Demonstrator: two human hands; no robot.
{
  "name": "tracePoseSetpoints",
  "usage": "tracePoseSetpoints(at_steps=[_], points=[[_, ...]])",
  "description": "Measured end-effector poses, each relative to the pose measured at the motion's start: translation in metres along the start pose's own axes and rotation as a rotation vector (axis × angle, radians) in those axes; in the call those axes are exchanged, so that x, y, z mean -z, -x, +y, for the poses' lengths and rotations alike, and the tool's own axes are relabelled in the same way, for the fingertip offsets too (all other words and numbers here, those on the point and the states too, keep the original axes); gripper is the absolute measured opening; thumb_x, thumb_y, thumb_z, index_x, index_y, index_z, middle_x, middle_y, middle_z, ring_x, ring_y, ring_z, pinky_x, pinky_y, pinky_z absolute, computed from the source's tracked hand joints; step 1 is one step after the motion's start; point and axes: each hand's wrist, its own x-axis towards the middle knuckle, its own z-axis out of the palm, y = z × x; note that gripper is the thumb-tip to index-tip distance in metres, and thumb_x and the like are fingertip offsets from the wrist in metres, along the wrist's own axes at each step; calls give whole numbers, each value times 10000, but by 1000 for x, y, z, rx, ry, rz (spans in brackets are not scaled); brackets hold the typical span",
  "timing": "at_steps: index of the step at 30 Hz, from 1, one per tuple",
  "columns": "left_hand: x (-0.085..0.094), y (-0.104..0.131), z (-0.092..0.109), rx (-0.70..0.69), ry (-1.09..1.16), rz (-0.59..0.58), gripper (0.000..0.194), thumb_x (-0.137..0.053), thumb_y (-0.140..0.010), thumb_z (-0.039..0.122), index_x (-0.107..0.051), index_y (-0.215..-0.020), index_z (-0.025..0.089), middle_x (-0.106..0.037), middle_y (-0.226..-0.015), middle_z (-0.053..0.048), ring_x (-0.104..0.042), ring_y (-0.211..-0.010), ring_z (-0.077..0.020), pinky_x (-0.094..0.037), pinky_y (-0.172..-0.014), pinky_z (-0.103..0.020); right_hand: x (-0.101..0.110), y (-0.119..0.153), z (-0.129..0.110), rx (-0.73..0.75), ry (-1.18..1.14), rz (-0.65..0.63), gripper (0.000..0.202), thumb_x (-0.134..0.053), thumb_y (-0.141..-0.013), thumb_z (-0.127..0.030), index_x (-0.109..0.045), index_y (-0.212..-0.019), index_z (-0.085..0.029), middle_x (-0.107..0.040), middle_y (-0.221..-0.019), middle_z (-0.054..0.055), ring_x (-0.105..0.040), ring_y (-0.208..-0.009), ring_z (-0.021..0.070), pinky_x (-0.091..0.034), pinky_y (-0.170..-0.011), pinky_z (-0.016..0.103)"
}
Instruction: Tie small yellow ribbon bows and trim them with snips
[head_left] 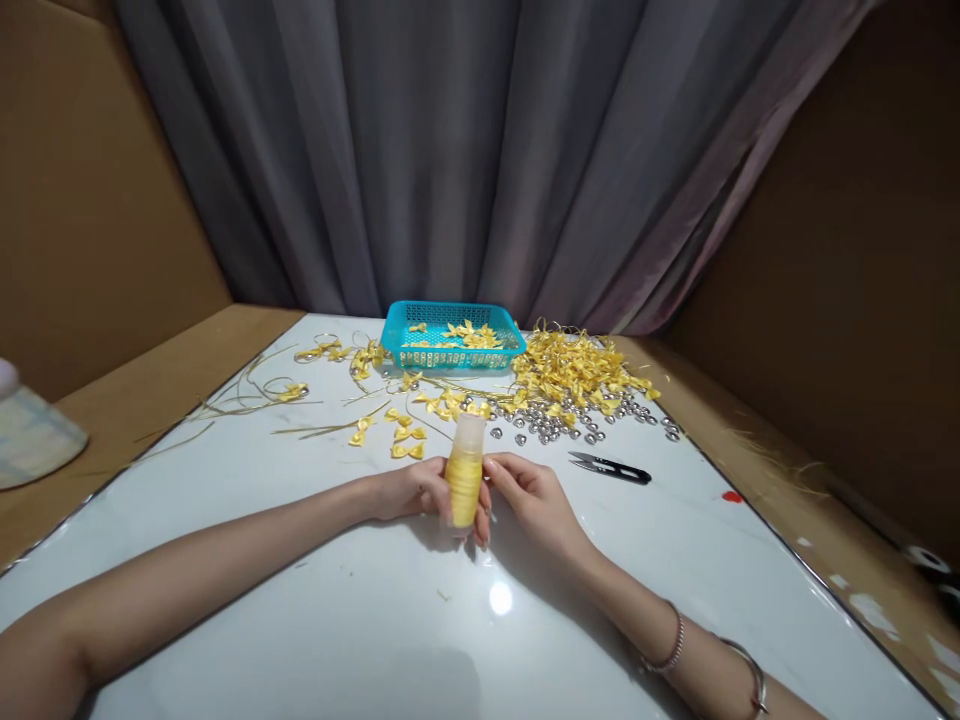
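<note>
My left hand (420,490) is wrapped round a translucent tube wound with yellow thread (466,478), which stands nearly upright above the white table. Thumb and forefinger of my right hand (529,495) are pinched together at the tube's right side; whatever lies between them is too small to make out. Just behind the tube's top shows a yellow bow (474,409). A short column of yellow ribbon bows (407,434) lies on the table to the left of the tube. Beyond my right hand are many silver heart-shaped pieces (551,425).
A turquoise basket (454,362) with yellow bows in it stands at the back. To its right rises a heap of yellow bows (574,365). Black thread snips (611,468) lie right of my hands. Loose gold cords (247,400) spread at the left.
</note>
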Motion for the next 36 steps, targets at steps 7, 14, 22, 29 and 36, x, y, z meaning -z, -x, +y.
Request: tracePoseSetpoints(at_steps=[7,14,22,29,36], points=[[-8,-1,3,-9,-71,76,302,-506,-524,124,-655,-781,70,-699,-754,-126,-613,-639,-196,-448,-589,-271,2,1,-1,40,184,-2,396,-436,-878,-488,-632,-849,-145,-517,-426,-27,-521,-459,140,-447,-574,266],[-14,1,4,11,-142,154,239,-529,-524,102,-615,-747,104,-697,-737,-108,-613,-665,-207,-461,-644,-298,16,-1,11,242,566,42,367,-364,-924,-407,-639,-906,-164,-594,-667,21,-528,-613,142,-418,-617,244],[-10,1,1,-14,-71,114,256,-521,-554,105,-618,-791,88,-694,-755,-121,-628,-680,-218,-468,-671,-318,16,-1,6,144,422,13,360,-430,-895,-427,-653,-962,-153,-632,-726,38,-580,-725,170,-434,-709,273],[-9,1,2,-7,-31,107,335,-506,-527,91,-602,-848,93,-697,-744,-118,-632,-653,-227,-466,-665,-343,18,-1,8,172,486,15,348,-387,-920,-366,-646,-807,-162,-596,-667,18,-545,-664,147,-424,-658,253],[-8,-1,3,2,-27,129,295,-501,-515,113,-623,-780,67,-690,-746,-141,-624,-638,-230,-465,-651,-348,15,1,2,108,347,-28,349,-412,-911,-398,-647,-968,-145,-626,-626,20,-588,-688,167,-451,-681,270]])
